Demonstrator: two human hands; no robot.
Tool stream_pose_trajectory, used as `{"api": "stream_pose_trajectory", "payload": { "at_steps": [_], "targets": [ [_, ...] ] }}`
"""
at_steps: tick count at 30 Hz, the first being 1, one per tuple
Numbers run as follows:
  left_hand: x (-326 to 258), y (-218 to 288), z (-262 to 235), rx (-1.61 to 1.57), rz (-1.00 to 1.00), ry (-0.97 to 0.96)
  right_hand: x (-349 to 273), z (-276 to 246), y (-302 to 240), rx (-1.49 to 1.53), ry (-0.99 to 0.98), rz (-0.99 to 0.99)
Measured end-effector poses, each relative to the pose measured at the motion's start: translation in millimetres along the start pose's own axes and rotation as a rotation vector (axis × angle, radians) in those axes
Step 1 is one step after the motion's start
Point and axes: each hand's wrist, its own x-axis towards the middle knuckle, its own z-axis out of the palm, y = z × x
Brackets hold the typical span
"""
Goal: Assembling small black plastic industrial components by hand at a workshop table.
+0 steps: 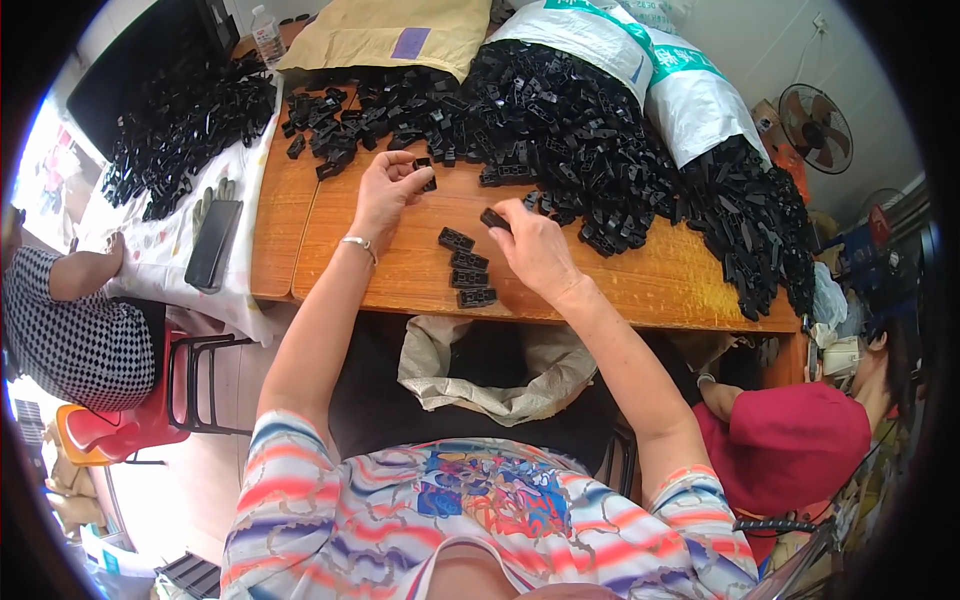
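Observation:
My left hand point(392, 190) is closed on a small black plastic part point(425, 175), pinched between thumb and fingers above the wooden table point(340, 240). To its right and a little nearer, my right hand point(532, 243) grips another black plastic part point(494, 219) by its end. Between my forearms, several black rectangular parts point(468, 270) with open cells lie in a short column close to the table's front edge. Beyond both hands spreads a large heap of loose black parts point(560, 130).
A brown sack point(390, 35) and white sacks point(700, 100) lie at the back. Below the table edge, an open woven sack point(430, 375) sits at my lap. One person point(80, 320) sits left, another point(800, 450) right. A phone point(214, 245) rests on the white cloth.

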Motion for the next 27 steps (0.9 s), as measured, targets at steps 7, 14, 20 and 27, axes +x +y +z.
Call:
{"api": "stream_pose_trajectory", "payload": {
  "at_steps": [7, 14, 20, 27],
  "targets": [
    [-57.6, 1.0, 21.8, -0.397, -0.001, -0.08, 13.2, 7.5, -55.7, 0.49, 0.245, 0.083],
    [-79.6, -4.4, 26.6, -0.586, 0.007, -0.11, 5.6, 7.5, -59.4, 0.443, 0.36, 0.036],
    [-82.0, -5.7, 23.7, -0.68, -0.07, -0.246, 0.1, 6.5, -57.0, 0.473, 0.363, 0.016],
    [-79.9, -19.5, 13.0, -0.751, -0.112, -0.39, -5.9, 0.8, -62.3, 0.632, 0.294, 0.071]
  ]
}}
